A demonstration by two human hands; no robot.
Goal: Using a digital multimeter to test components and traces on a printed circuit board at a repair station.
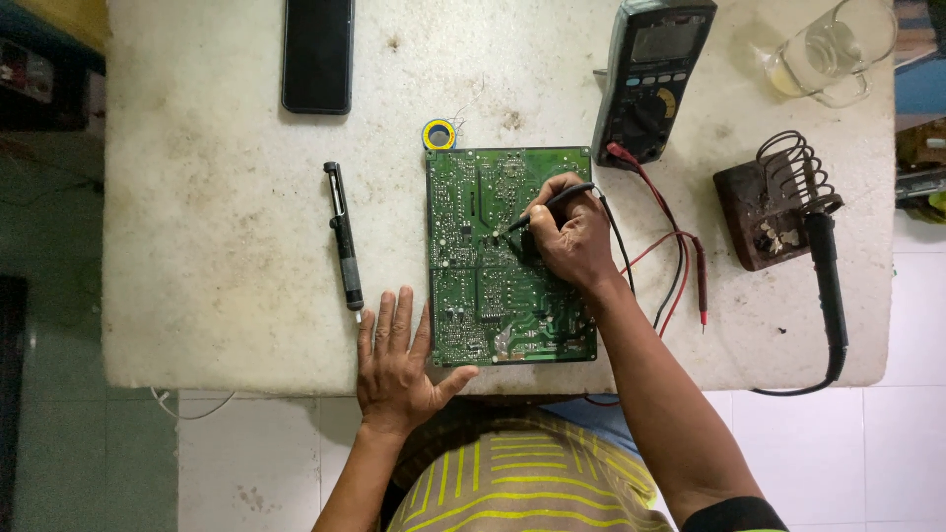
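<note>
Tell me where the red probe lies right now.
In the head view, the red probe lies unheld on the table, right of the circuit board, between right hand and soldering iron stand.

Left hand (396,360) lies flat, palm down, fingers extended, thumb splayed. Right hand (572,236) is curled in a pen grip, forearm angled inward.

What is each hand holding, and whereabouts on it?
The right hand grips a black meter probe around its middle, like a pen. The left hand holds nothing, flat beside the green circuit board.
</note>
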